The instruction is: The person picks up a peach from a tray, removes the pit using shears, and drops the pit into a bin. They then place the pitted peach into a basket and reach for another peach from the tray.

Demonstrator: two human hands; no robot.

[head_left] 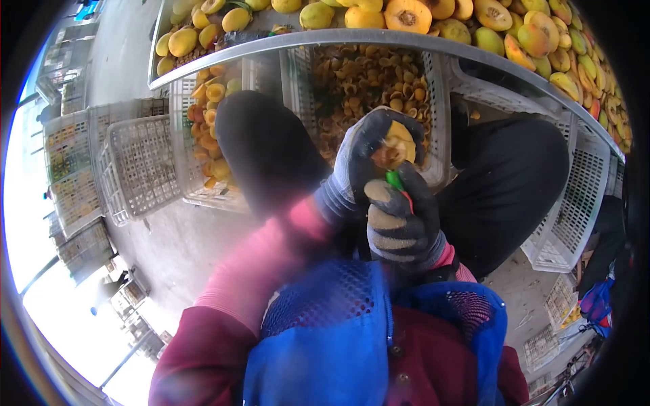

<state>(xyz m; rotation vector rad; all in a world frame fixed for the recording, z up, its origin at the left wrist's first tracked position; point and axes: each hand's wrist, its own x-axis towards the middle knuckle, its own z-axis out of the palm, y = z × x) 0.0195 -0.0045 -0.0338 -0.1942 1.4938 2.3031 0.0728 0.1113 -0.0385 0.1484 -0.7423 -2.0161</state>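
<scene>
In a grey and dark work glove, my left hand (365,145) is wrapped round a yellow peach half (399,143) whose brownish cut side shows. My right hand (404,223), gloved too, is closed round a small tool with a green and red handle (395,180). The tool's tip is at the fruit and cannot be made out. Both hands are close together above my lap, in front of a white crate (439,115) that holds many brown fruit scraps (365,78).
A metal-edged table (271,42) heaped with yellow peaches (501,42), some cut, spans the top. Another crate (193,197) with fruit pieces stands left of my knee. Empty crates (145,162) stand at the far left, and one (575,196) at the right.
</scene>
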